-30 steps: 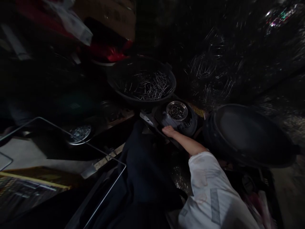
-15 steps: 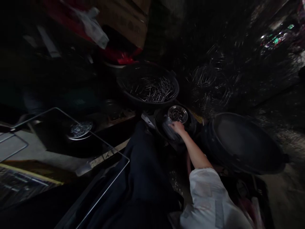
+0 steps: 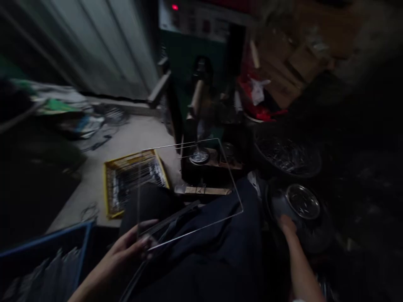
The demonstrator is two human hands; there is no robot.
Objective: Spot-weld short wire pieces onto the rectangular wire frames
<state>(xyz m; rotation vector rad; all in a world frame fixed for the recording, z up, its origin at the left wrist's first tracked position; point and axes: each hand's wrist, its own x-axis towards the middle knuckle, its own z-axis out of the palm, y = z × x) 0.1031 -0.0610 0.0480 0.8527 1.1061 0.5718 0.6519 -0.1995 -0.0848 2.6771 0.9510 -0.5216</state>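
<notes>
Low on the left, my left hand is closed on a corner of a thin bent wire frame, which stretches over my dark-clad lap. My right hand is at the near left edge of a round metal bowl of small shiny pieces. Its fingers are blurred and partly hidden, so what they hold cannot be made out. The bowl rests in a larger dark basin. Ahead of me, a small round dish of shiny bits sits beneath a machine.
A yellow crate of wire pieces stands on the left floor, with a blue crate nearer. A wide dark basin of metal pieces is at the right. Cardboard boxes and a red bag lie behind.
The view has swung left, bringing the machine, the yellow crate and my left hand into sight. My right hand remains by the small bowl, now at its near left side.
</notes>
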